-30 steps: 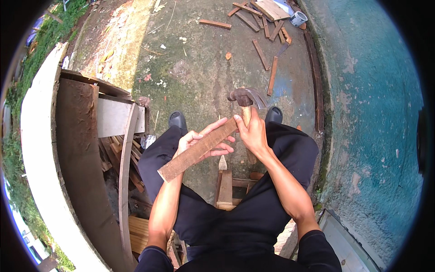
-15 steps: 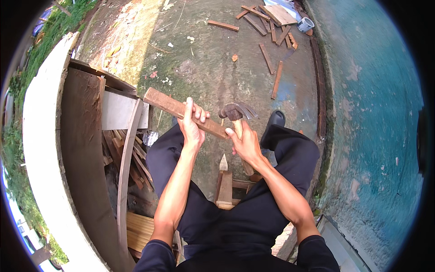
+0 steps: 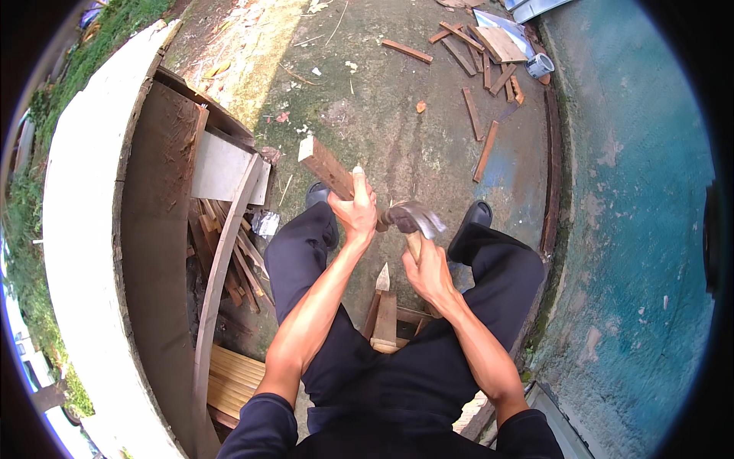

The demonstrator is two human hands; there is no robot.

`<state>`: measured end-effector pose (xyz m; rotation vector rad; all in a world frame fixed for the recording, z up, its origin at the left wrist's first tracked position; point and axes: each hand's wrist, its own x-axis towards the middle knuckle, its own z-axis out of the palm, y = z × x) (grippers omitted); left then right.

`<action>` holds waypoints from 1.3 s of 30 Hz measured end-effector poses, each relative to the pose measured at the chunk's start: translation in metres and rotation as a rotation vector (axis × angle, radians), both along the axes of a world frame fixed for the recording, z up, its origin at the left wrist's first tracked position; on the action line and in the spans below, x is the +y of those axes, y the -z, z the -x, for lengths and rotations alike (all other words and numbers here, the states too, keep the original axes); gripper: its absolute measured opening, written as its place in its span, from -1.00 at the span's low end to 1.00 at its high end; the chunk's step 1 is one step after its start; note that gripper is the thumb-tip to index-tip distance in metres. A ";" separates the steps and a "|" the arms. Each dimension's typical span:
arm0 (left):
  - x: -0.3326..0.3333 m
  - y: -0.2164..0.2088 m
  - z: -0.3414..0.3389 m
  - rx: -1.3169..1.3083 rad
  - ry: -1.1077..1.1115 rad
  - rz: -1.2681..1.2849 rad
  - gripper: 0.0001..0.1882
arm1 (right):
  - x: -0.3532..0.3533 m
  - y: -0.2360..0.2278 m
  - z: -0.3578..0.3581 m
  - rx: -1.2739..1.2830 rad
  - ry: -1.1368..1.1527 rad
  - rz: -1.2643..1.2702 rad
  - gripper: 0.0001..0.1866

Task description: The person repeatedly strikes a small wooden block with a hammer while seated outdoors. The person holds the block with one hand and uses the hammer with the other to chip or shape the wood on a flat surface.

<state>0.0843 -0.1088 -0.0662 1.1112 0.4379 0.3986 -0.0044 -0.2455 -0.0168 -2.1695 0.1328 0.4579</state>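
Your left hand [image 3: 353, 208] is clamped on a wood strip [image 3: 327, 167] held up above your knees; your right hand [image 3: 428, 269] grips the hammer [image 3: 414, 219] w/ its head touching the strip's near end

1. Bright, even daylight fills the outdoor scene; the brightest patch is the pale concrete ground [image 3: 252, 53] at upper left.
2. Shadows are soft and faint, deepest inside the curved wooden frame [image 3: 164, 229] on the left.
3. No strong glare.
4. Fisheye distortion bends straight edges toward the rim, and black corners surround the round picture.
5. The centre looks sharp; detail softens at the edges.
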 end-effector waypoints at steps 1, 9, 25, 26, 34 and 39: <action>0.010 0.005 -0.003 0.030 0.031 -0.454 -0.76 | 0.001 0.003 0.000 0.034 -0.030 0.006 -0.60; 0.010 0.033 0.004 0.097 0.018 -0.405 -0.78 | -0.005 0.004 0.002 -0.447 0.146 -0.133 -0.51; 0.005 -0.002 0.009 0.029 0.076 -0.050 -0.76 | 0.006 0.022 0.003 -0.344 0.033 -0.020 -0.64; 0.003 -0.007 0.009 -0.051 0.099 0.092 -0.76 | 0.008 0.026 0.002 -0.186 -0.002 0.058 -0.62; 0.013 0.004 0.006 0.001 0.087 -0.100 -0.79 | 0.002 0.010 0.006 -0.277 0.147 -0.134 -0.60; 0.004 0.007 0.009 -0.075 0.076 0.014 -0.77 | 0.007 0.009 0.003 -0.329 0.041 -0.067 -0.66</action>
